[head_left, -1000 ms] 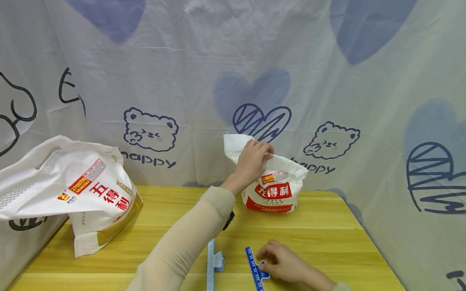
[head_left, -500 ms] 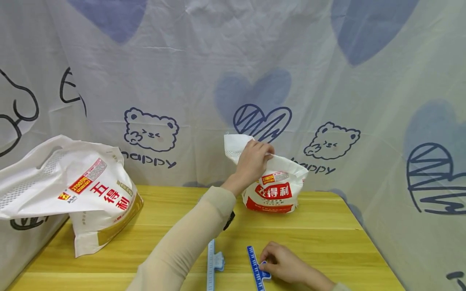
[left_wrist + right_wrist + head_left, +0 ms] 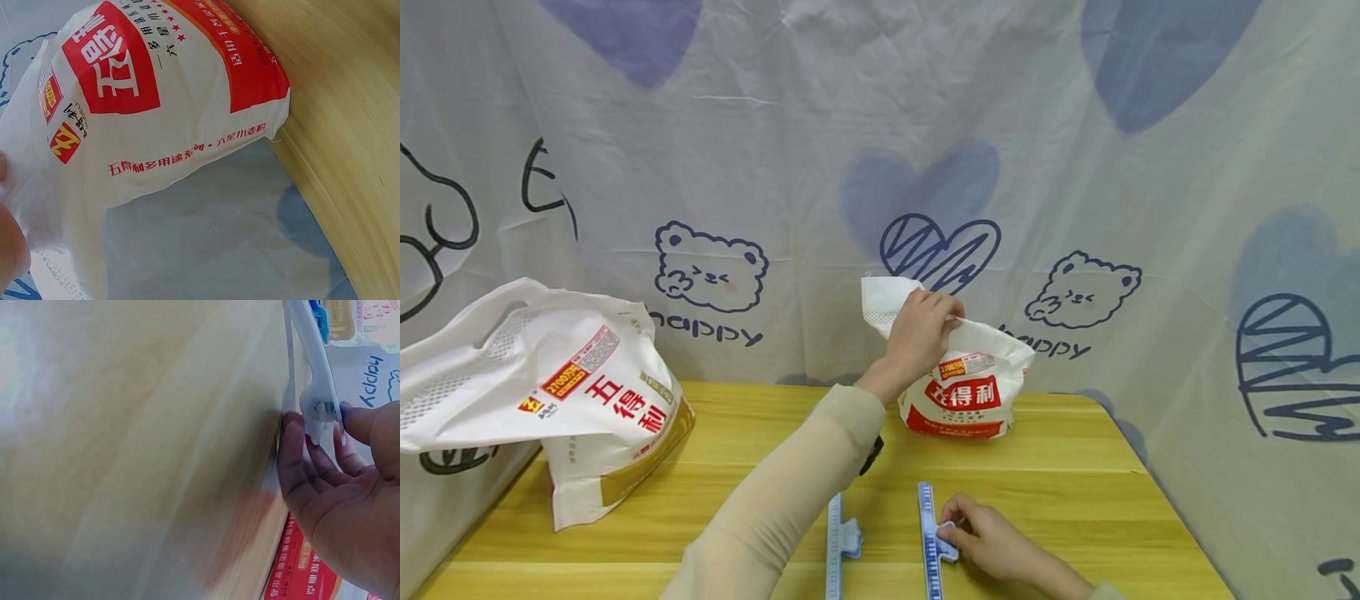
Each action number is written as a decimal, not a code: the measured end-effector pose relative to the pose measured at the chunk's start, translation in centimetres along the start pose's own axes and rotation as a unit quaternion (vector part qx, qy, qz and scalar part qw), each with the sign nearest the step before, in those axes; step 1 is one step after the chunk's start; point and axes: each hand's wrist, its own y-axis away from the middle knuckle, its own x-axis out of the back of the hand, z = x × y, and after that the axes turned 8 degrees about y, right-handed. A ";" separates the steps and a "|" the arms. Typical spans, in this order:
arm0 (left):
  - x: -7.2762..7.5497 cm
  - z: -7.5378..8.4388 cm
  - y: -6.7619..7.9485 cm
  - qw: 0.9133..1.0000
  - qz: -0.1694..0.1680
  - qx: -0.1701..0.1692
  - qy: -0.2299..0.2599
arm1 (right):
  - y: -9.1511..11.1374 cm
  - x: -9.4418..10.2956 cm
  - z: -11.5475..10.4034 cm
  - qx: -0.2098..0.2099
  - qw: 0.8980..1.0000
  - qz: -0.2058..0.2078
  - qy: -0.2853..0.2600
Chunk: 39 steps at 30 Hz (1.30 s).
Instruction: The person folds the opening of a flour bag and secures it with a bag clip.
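My left hand (image 3: 919, 332) grips the gathered top of a white flour bag (image 3: 966, 400) with red print, which stands at the back of the table. In the left wrist view, part of that hand shows at the left edge beside the bag's plastic. My right hand (image 3: 988, 540) pinches the handle of a blue ruler-marked bag clip (image 3: 931, 542) between thumb and fingers. The right wrist view shows the clip's pale side (image 3: 315, 362) and spring, with fingertips close against the tabletop. A light blue bag clip (image 3: 835, 546) lies to its left.
A second, larger flour bag (image 3: 617, 392) with gold trim leans at the left of the wooden table (image 3: 1060, 467), its handle top flopped leftward. A printed cloth (image 3: 805, 167) hangs behind and on both sides.
My right hand has brought the blue clip a little forward, and its face now tilts and catches the light. My left hand and the flour bag have stayed put.
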 end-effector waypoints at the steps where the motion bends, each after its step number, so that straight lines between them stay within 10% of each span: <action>1: 0.0 0.0 0.0 1.000 0.000 0.002 0.000 | 0.0 0.0 0.0 0.001 1.000 0.002 0.000; 30: 0.0 0.1 0.2 1.000 0.001 0.002 0.000 | 0.4 0.4 -0.3 -0.066 0.976 0.131 -0.160; 39: 0.1 0.3 0.2 1.000 -0.001 0.007 0.000 | 0.4 1.2 -0.6 -0.070 0.967 0.219 -0.105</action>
